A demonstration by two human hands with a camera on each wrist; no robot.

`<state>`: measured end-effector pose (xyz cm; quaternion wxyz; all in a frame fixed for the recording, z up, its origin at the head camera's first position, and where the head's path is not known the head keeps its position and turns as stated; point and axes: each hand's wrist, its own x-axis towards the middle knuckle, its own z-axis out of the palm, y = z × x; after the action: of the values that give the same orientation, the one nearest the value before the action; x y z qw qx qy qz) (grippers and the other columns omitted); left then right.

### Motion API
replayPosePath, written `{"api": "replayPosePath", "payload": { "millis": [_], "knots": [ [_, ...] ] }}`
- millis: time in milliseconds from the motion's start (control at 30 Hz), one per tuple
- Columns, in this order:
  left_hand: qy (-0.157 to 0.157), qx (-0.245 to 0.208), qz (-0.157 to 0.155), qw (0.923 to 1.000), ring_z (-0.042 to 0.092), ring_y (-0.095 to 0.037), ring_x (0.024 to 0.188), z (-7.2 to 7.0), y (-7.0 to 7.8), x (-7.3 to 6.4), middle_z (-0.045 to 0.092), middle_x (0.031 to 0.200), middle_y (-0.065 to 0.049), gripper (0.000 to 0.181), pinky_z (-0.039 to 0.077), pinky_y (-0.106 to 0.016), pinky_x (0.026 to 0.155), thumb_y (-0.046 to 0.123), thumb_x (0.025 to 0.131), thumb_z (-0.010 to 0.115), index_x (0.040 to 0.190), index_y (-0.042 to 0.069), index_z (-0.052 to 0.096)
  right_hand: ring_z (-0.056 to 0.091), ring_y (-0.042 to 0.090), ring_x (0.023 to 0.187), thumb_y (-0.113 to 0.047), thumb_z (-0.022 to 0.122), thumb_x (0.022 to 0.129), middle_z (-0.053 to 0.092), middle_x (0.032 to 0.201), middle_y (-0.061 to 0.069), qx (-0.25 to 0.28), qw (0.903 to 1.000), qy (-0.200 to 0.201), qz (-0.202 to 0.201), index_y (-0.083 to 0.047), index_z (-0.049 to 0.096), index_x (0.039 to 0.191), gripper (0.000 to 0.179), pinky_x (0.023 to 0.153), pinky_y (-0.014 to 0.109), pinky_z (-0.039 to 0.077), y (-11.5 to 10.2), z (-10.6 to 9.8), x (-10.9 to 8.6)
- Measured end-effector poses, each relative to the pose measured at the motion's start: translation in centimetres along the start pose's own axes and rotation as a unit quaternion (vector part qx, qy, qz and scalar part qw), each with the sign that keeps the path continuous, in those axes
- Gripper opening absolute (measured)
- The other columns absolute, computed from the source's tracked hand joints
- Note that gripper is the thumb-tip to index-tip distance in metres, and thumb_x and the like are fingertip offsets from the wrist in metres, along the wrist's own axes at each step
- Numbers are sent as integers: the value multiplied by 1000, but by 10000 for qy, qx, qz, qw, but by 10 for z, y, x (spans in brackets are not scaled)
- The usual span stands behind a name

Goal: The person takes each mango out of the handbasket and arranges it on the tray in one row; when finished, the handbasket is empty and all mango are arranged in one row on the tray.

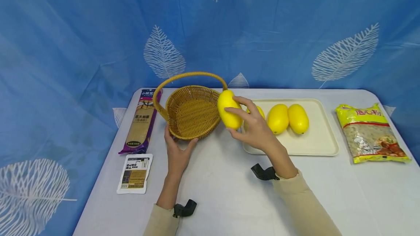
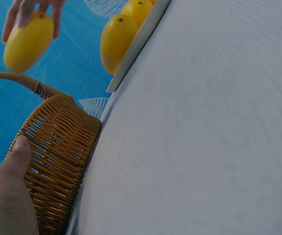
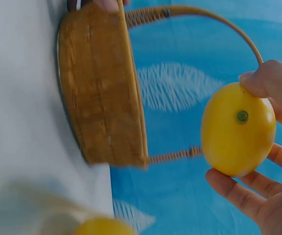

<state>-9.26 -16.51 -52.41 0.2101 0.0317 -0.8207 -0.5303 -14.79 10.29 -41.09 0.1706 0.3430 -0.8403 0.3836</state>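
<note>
A yellow mango [image 1: 229, 110] is held up in my right hand [image 1: 257, 130], pinched between thumb and fingers beside the basket's right rim. In the right wrist view the green stem spot of this mango [image 3: 239, 129] faces the camera. My left hand [image 1: 177, 156] holds the near left side of a brown wicker basket [image 1: 193, 114], its thumb [image 2: 18, 156] against the woven wall. The basket's inside shows only bare weave, and its arched handle stands up. Behind the right hand lies a cream tray [image 1: 315, 145] with more mangoes [image 1: 278, 118], one partly hidden by the fingers.
Left of the basket lie a purple-edged pack of spaghetti [image 1: 141, 123] and a small white pouch [image 1: 135, 174]. A yellow bag of pasta [image 1: 372, 134] lies right of the tray. A blue leaf-print cloth [image 1: 262, 28] hangs behind the white table [image 1: 223, 192].
</note>
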Motion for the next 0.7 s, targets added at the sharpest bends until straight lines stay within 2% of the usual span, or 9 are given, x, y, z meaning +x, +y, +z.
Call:
{"api": "replayPosePath", "payload": {
  "millis": [233, 533, 700],
  "knots": [
    [-1, 63, -168, 9998, 33, -27, 140, 0, 1, -1, 25, 157, -13, 109, 33, -47, 112, 31, 81, 81, 157, 21, 5, 43, 32, 133, -7, 84, 71, 42, 147, 16, -343, 9983, 368, 306, -13, 65, 126, 58, 105, 50, 44, 17, -30, -19],
    [-19, 45, -260, 9996, 31, -29, 141, -1, 1, -2, 25, 157, -13, 110, 31, -48, 113, 32, 80, 82, 157, 24, 4, 42, 33, 133, -2, 84, 68, 42, 146, 16, -480, 9947, 747, 514, -10, 66, 124, 59, 108, 23, 38, 34, -61, -38],
    [-21, 22, -287, 9996, 32, -27, 140, 0, 2, -1, 26, 156, -12, 109, 32, -46, 112, 33, 81, 81, 157, 25, 3, 41, 35, 134, 5, 81, 65, 42, 145, 19, -587, 9918, 1011, 520, -6, 66, 123, 60, 106, 14, 33, 46, -82, -46]
  ]
}}
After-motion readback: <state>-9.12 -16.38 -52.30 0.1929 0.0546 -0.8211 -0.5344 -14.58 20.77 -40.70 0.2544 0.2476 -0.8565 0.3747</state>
